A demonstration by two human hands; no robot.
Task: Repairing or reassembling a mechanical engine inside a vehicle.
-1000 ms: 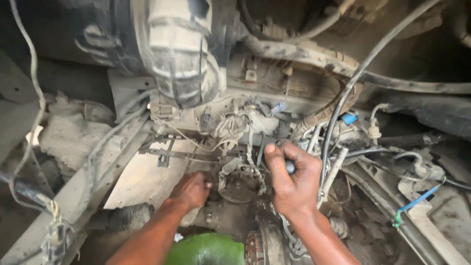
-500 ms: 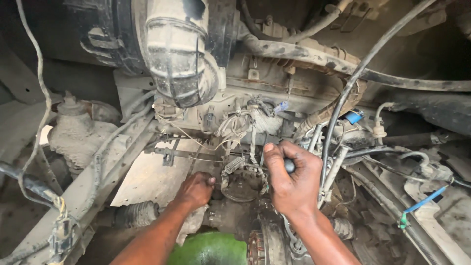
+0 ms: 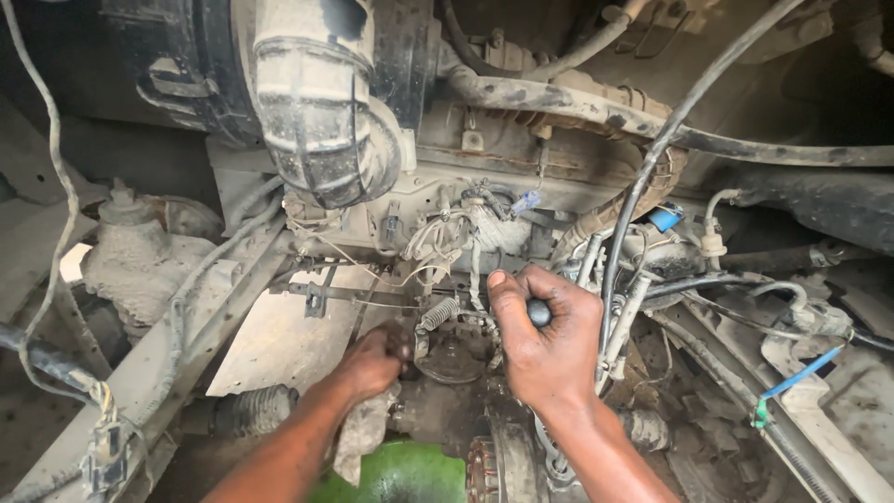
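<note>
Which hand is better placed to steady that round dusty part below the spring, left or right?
Probably the left hand: its fingers already rest against the round part beside the spring. The right hand is closed around a dark handle.

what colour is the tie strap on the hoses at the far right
Blue, a thin strap with a green end, seen in the head view, right of the right hand.

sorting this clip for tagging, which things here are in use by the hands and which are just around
In use: right hand gripping dark tool handle; left hand at round dusty part.
Just around: ribbed air hose, coil spring, black cable, blue tie, green thing.
</note>
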